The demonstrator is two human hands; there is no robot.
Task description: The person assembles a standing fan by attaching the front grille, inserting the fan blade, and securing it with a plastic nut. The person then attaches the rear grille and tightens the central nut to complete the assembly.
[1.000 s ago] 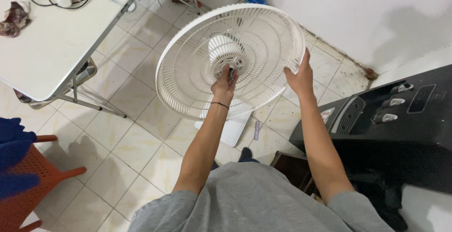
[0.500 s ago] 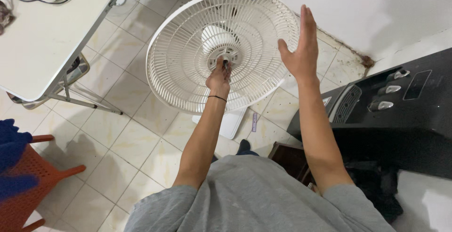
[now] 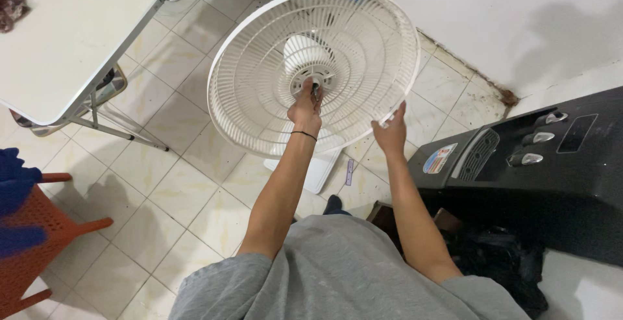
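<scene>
A white fan guard [image 3: 259, 73], a round wire cage, tilts toward me on a standing fan with a white base [image 3: 319, 171] on the tiled floor. My left hand [image 3: 305, 107] reaches into the cage's middle and pinches the dark motor shaft [image 3: 316, 89] at the grey hub. My right hand [image 3: 390, 132] grips the guard's lower right rim from below. A thin black band circles my left wrist.
A white folding table [image 3: 58, 47] with tangled cables stands at the left. An orange plastic chair [image 3: 39, 229] with blue cloth is at the lower left. A black water dispenser [image 3: 532, 164] stands at the right, against the white wall.
My right hand let go of the upper right rim, lifted open, then dropped and took hold of the lower right rim. My left hand stayed on the shaft.
</scene>
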